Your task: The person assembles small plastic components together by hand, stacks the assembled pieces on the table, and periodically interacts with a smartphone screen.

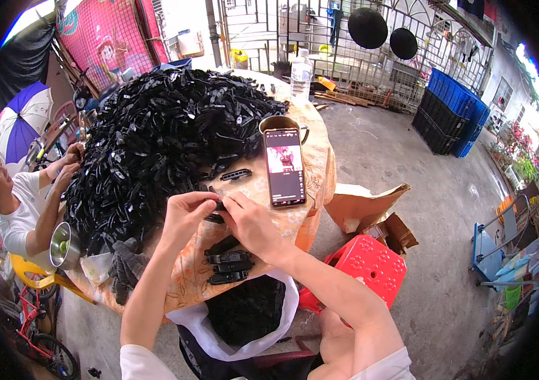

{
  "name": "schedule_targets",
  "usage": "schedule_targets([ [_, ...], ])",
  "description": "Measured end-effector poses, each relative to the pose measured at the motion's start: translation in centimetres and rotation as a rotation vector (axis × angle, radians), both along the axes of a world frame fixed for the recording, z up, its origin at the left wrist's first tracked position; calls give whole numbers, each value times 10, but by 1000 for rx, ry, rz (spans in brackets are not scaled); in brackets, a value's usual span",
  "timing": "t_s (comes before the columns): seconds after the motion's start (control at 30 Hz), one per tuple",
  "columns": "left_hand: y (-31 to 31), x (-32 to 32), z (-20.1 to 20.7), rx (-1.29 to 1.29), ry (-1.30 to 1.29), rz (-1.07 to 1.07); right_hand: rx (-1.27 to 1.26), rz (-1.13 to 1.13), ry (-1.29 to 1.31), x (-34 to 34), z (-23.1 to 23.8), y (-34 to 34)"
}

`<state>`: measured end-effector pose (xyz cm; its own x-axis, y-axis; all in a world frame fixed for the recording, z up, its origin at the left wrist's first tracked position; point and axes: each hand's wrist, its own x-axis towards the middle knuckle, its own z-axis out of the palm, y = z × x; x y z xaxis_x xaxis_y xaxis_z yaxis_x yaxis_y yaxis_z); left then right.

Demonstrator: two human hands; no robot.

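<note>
Over the near side of a round table, my left hand (186, 216) and my right hand (249, 223) meet fingertip to fingertip. Both are closed on a small black plastic part (217, 206), mostly hidden by the fingers. Just beyond them a single long black piece (236, 175) lies on the orange patterned tablecloth (187, 278). Several similar black parts (229, 265) are stacked in a row beneath my right wrist. A large heap of black plastic parts (168, 126) covers most of the table. Below the table edge, a white sack (289, 297) holds more black pieces.
A propped phone (286, 171) leans on a metal mug (282, 123); a clear bottle (300, 75) stands behind. At left a person (25, 202) handles parts near a metal bowl (65, 246). A red stool (370, 269) and cardboard (364, 206) are at right, blue and black crates (450, 117) farther off.
</note>
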<state>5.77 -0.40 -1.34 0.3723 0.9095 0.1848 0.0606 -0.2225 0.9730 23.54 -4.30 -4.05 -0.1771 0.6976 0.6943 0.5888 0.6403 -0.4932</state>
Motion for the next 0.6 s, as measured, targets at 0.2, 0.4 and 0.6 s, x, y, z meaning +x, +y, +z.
schedule_targets([
  [0.2, -7, 8, 5, 101, 17, 67, -25, 54, 113, 0, -2, 6],
  [0.4, -6, 6, 7, 176, -101, 45, -538, 350, 523, 11, -3, 20],
  [0.6, -8, 7, 8, 133, -94, 27, -575, 370, 503, 16, -11, 24],
])
